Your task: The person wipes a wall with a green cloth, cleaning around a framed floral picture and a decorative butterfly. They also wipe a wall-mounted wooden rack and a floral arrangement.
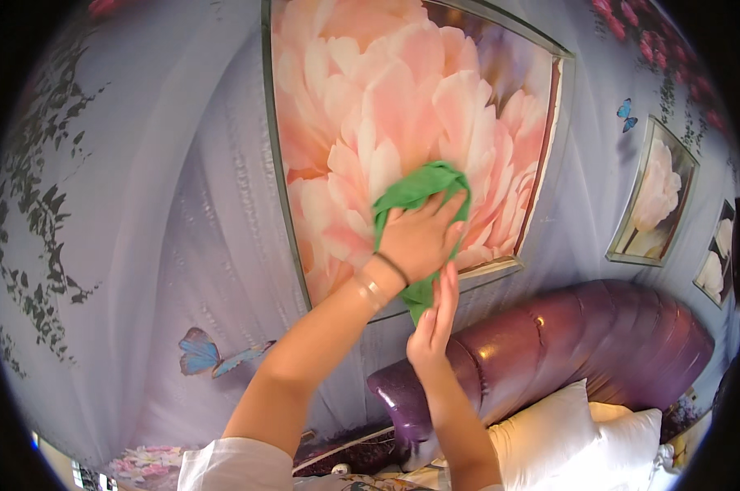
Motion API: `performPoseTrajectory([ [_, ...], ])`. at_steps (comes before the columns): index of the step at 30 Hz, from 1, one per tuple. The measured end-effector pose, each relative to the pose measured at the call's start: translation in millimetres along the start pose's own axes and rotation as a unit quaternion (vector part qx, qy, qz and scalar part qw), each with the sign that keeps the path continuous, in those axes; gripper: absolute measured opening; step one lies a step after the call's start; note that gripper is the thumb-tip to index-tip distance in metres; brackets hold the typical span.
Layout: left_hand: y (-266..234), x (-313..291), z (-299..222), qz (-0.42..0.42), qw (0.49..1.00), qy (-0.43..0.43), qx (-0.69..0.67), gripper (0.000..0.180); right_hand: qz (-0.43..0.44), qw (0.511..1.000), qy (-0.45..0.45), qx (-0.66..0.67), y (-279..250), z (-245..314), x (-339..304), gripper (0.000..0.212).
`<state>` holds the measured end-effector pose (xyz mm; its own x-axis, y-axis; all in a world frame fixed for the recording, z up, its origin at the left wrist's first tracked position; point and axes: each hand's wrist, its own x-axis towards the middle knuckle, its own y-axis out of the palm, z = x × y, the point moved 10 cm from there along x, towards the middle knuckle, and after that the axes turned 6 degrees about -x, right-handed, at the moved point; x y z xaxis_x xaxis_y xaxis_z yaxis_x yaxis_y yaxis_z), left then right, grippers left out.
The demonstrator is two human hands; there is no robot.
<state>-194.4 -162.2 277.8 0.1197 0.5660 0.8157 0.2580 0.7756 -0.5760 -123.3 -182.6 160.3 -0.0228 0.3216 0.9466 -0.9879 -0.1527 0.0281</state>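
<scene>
My left hand [423, 237] holds a green cloth [423, 184] against a large framed picture of pink flowers [370, 90] on the wall. The cloth bunches around its fingers, and a loose end hangs below the palm. A dark band and a clear bracelet circle the left wrist. Just below, my right hand [435, 319] is raised with its fingers stretched upward, beside the hanging end of the cloth. It is open; whether it touches the cloth or the frame, I cannot tell.
Under the picture, a purple padded headboard [582, 335] curves to the right, with white pillows [546, 438] before it. Smaller framed flower pictures, one of them a pale bloom [654, 196], hang on the right. The wall [182, 229] has printed drapery, vines and butterflies.
</scene>
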Motion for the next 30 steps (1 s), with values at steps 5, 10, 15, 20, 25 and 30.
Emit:
performPoseTrajectory([
  [5, -70, -59, 17, -0.053, 0.991, -0.061, -0.105, 0.048, 0.143, 0.972, -0.056, -0.177, 81, 0, 66, 0.060],
  [10, -116, -103, 14, -0.106, 0.986, -0.055, -0.119, 0.051, 0.129, 0.931, 0.005, -0.342, 137, 6, 68, 0.065],
  [15, -120, -129, 2, -0.135, 0.985, 0.094, -0.045, 0.044, 0.024, 0.951, -0.084, -0.296, 134, 59, 163, 0.066],
  [20, -131, -133, 22, -0.178, 0.973, -0.006, 0.146, 0.046, -0.057, 0.927, -0.225, -0.295, 132, 99, 221, 0.060],
  [25, -116, -128, 40, -0.157, 0.965, -0.047, 0.205, 0.049, 0.018, 0.922, -0.254, -0.292, 142, 80, 152, 0.054],
  [30, -109, -121, 36, -0.162, 0.963, -0.056, 0.209, 0.054, 0.061, 0.923, -0.231, -0.302, 143, 73, 127, 0.050],
])
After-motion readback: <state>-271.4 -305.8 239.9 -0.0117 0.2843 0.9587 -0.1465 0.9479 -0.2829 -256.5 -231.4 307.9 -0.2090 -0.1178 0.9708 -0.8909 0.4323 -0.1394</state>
